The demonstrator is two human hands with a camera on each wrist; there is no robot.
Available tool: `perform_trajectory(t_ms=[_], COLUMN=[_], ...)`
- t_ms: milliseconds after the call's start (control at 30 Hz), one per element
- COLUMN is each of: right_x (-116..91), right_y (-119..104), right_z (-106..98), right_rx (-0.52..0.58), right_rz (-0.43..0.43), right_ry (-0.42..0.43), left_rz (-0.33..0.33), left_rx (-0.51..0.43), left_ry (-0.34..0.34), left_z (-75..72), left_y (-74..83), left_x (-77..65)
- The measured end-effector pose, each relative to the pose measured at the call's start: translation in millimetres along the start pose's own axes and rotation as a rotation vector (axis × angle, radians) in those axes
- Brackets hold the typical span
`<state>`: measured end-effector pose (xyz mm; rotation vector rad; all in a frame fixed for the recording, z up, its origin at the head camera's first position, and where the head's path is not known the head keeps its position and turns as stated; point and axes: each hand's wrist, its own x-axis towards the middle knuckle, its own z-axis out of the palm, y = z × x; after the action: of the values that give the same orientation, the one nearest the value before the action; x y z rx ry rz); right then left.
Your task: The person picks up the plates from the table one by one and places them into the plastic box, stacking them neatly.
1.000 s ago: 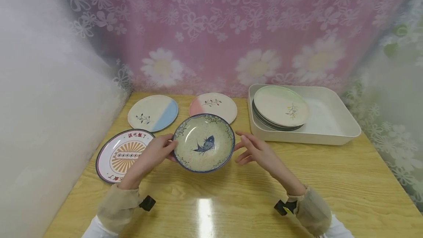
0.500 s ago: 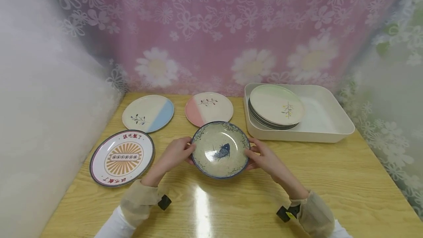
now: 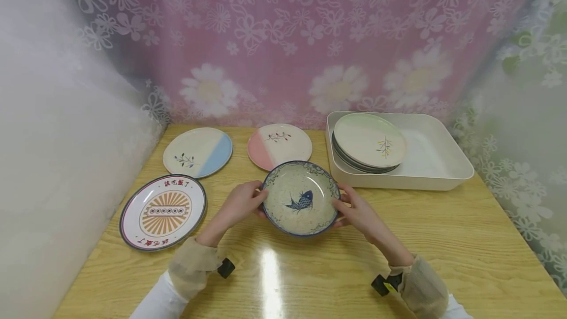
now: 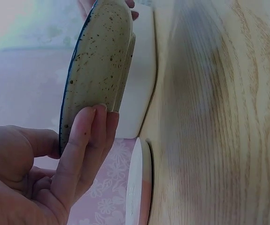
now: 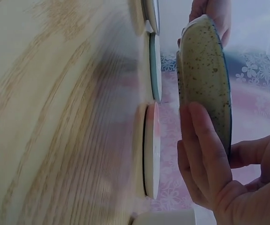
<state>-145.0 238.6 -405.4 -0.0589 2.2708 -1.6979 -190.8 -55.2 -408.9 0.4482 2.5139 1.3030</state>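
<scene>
A speckled dish with a blue rim and a blue fish painted in its middle, a shallow bowl-like plate (image 3: 301, 201), is held up above the table between both hands. My left hand (image 3: 241, 204) pinches its left edge, thumb on the rim and fingers underneath. On the opposite edge my right hand (image 3: 358, 210) grips it the same way. Both wrist views show the brown-flecked underside (image 4: 99, 61) raised off the wood, with fingers (image 5: 205, 136) spread below it. Just behind the dish lies a pink-and-white plate (image 3: 281, 144), its front edge partly covered in the head view.
A white rectangular tub (image 3: 436, 149) at the back right holds a stack of plates topped by a green-edged plate (image 3: 369, 139). At left lie a blue-and-white plate (image 3: 198, 151) and a plate with red characters and an orange sunburst (image 3: 164, 212). A flowered curtain (image 3: 266, 38) hangs behind the table.
The fish dish has moved to the right. My right hand, which was beside it with fingers spread, has taken hold of its right edge. The left hand has moved along with it.
</scene>
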Motion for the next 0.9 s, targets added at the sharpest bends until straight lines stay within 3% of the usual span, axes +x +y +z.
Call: perform_trajectory(t_ms=[300, 567, 767, 900], right_x=[0.6, -1.8, -1.4, -2.4], right_y=[1.4, 0.3, -2.4, -5.8], right_z=[-2.1, -9.9, -20.2, -26.1], right_rx=[-0.012, 0.025, 0.051, 0.062], right_rz=[-0.025, 0.006, -0.046, -0.064], right_ry=[-0.029, -0.002, -0.014, -0.009], left_rz=[-0.022, -0.039, -0.006, 0.013], left_rx=[-0.02, -0.181, -0.314, -0.339], left_ry=[-0.001, -0.035, -0.07, -0.075], left_z=[4.5, 8.8, 10.0, 10.4], left_y=[2.2, -0.2, 2.4, 5.2], left_x=[4.0, 8.1, 10.0, 10.5])
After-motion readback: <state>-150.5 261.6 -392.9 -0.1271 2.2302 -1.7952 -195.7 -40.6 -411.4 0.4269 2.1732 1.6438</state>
